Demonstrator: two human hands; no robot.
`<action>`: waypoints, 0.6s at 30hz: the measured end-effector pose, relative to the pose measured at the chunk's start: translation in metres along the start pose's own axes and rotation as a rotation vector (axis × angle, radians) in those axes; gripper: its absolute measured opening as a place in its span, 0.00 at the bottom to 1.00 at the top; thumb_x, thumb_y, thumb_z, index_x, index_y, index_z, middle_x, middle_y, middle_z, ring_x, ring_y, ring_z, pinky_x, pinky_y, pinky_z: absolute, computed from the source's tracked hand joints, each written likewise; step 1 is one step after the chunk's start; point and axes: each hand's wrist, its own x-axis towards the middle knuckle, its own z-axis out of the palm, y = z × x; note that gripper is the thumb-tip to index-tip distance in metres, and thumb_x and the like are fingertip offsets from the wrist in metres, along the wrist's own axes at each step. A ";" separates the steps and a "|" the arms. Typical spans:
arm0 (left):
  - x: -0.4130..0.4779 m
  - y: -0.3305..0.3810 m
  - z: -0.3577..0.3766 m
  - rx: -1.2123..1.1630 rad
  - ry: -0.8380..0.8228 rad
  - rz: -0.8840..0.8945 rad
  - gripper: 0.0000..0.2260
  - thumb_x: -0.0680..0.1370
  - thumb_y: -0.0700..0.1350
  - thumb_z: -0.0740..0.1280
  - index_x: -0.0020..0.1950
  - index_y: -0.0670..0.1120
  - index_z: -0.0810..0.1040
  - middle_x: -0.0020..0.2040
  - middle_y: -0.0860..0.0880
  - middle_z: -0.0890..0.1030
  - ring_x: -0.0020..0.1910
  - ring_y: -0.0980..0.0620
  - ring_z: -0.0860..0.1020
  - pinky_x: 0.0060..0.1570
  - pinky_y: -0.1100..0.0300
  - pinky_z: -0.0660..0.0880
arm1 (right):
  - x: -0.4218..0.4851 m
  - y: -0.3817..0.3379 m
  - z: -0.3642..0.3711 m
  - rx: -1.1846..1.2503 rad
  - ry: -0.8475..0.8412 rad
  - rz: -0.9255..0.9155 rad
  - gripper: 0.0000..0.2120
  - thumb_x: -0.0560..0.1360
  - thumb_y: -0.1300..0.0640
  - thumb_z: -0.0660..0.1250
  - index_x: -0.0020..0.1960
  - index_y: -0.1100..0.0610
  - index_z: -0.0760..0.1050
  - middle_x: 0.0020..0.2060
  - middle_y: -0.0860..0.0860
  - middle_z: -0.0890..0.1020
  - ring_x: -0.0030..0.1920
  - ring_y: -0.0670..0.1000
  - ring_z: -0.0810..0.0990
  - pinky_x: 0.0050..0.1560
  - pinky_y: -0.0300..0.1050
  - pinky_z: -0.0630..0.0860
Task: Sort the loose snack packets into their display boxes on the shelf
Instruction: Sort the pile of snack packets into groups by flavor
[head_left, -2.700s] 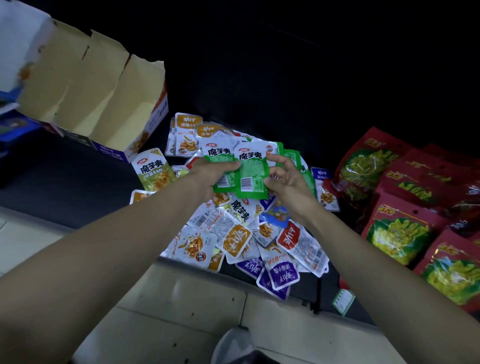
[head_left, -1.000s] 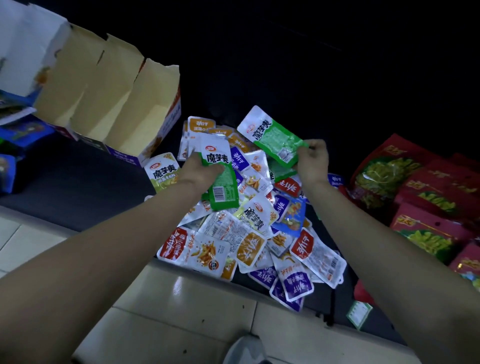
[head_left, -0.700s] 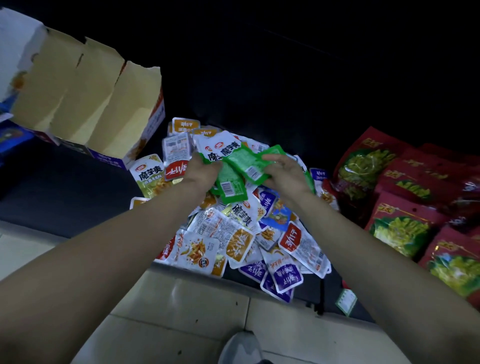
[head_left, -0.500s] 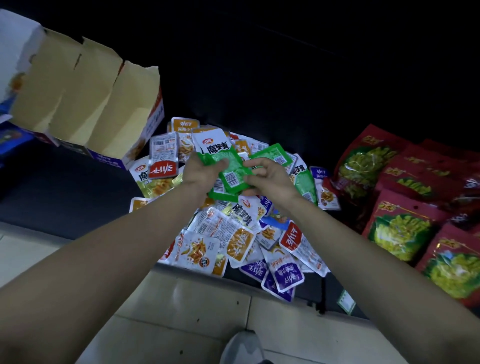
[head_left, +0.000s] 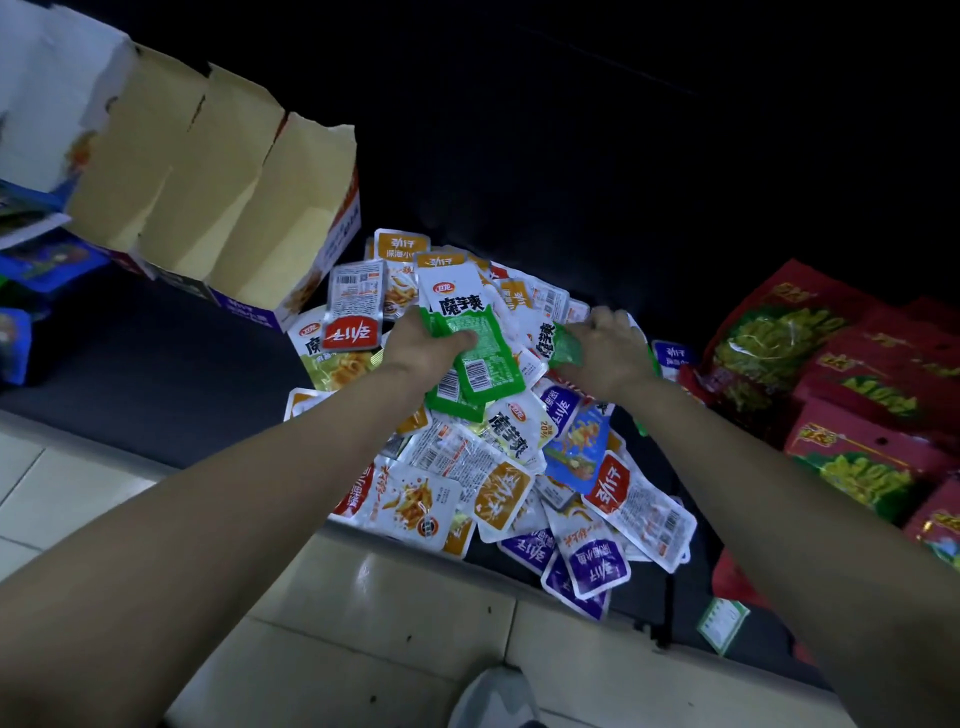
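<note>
**A:** What has shifted since half a second ago?

**B:** The right hand (head_left: 610, 353) has drawn away from the left hand (head_left: 428, 348). They met over the stack then. Now the right one sits apart, further right, low on the pile (head_left: 498, 467).

**A:** And the left grip?

**B:** Unchanged: fingers curled round a fanned stack of green packets (head_left: 480, 358), thumb on top, with the barcode ends pointing towards the camera. One white-topped packet stands up behind the stack.

**A:** The right grip?

**B:** Its fingers are curled and pinch the green end of a lone green packet (head_left: 558, 343). That packet lies on the pile, and its white end points towards the stack.

**A:** Where do the loose packets lie?

**B:** They are heaped on the dark shelf (head_left: 156, 364), overlapping each other, in white with orange, red, purple and blue labels. The nearest ones hang over the shelf's front lip.

**A:** The display box?

**B:** The display box (head_left: 234, 208) is open cardboard with torn flaps. It stands on the shelf left of the heap, and its near corner is just beside the packets at the back.

**A:** Anything else?

**B:** Red bags (head_left: 857, 384) are stacked to the right of the pile. Below the shelf is a pale tiled floor (head_left: 363, 623), with the tip of a shoe (head_left: 493, 696) at the bottom edge.
</note>
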 end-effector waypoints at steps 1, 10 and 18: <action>0.000 0.000 0.001 0.003 0.001 -0.004 0.37 0.73 0.50 0.75 0.76 0.43 0.61 0.71 0.44 0.71 0.68 0.43 0.71 0.67 0.46 0.70 | -0.001 0.003 -0.001 -0.016 0.000 0.030 0.34 0.74 0.39 0.67 0.74 0.53 0.64 0.66 0.56 0.68 0.67 0.57 0.63 0.65 0.49 0.63; -0.009 0.006 0.004 0.046 -0.011 0.042 0.38 0.75 0.49 0.72 0.78 0.45 0.55 0.76 0.46 0.64 0.73 0.44 0.65 0.71 0.50 0.65 | -0.032 0.018 0.002 0.580 0.116 0.331 0.20 0.75 0.49 0.71 0.57 0.64 0.75 0.49 0.60 0.80 0.46 0.56 0.78 0.44 0.46 0.73; -0.025 0.010 0.020 0.057 -0.102 0.075 0.38 0.75 0.48 0.72 0.79 0.45 0.54 0.76 0.46 0.63 0.74 0.44 0.63 0.72 0.49 0.63 | -0.045 0.003 -0.030 1.319 0.223 0.202 0.11 0.82 0.55 0.61 0.54 0.62 0.76 0.50 0.58 0.82 0.50 0.54 0.82 0.52 0.48 0.79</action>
